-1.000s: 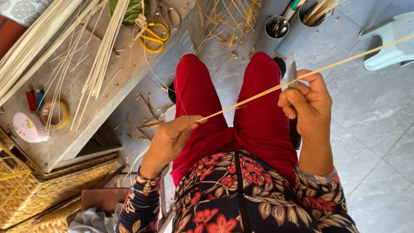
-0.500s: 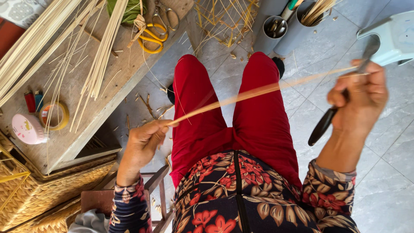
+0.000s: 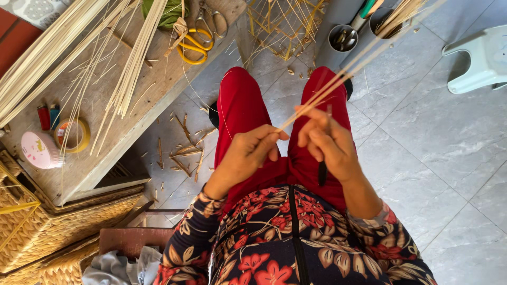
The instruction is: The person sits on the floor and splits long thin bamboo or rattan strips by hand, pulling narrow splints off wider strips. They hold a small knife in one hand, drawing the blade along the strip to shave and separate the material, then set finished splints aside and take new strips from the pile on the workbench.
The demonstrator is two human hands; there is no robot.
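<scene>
Nearest the camera, a dark flower-printed top with long sleeves fills the lower edge, and red trousers (image 3: 248, 111) run away from it over the grey tiled floor (image 3: 443, 137). Just above the lap, the left hand (image 3: 248, 153) is closed, thumb and fingertips pinched together on the near end of a long thin pale bamboo strip (image 3: 348, 66). Right beside that strip's near end, the right hand (image 3: 330, 145) is curled shut round a dark-handled knife (image 3: 322, 171), whose handle pokes out below the fist, with the fingers also resting against the strip. From the two hands the strip slants up and away over the right knee toward the far right corner. Left of the strip, short wood shavings (image 3: 185, 153) lie scattered on the floor beside the left leg. Farther left of the strip stands a pale wooden worktop (image 3: 153, 95) carrying a roll of yellow tape (image 3: 71, 134), a round pink case (image 3: 39, 150), two small lighters (image 3: 47, 116), bundles of long pale bamboo slivers (image 3: 134, 58) and yellow-handled scissors (image 3: 193, 45). A woven rattan basket (image 3: 47, 232) sits below it. Beyond the knees, near the strip's far end, are two grey metal cups (image 3: 343, 37) holding tools, and to the right of them a pale green plastic stool (image 3: 480, 58).
</scene>
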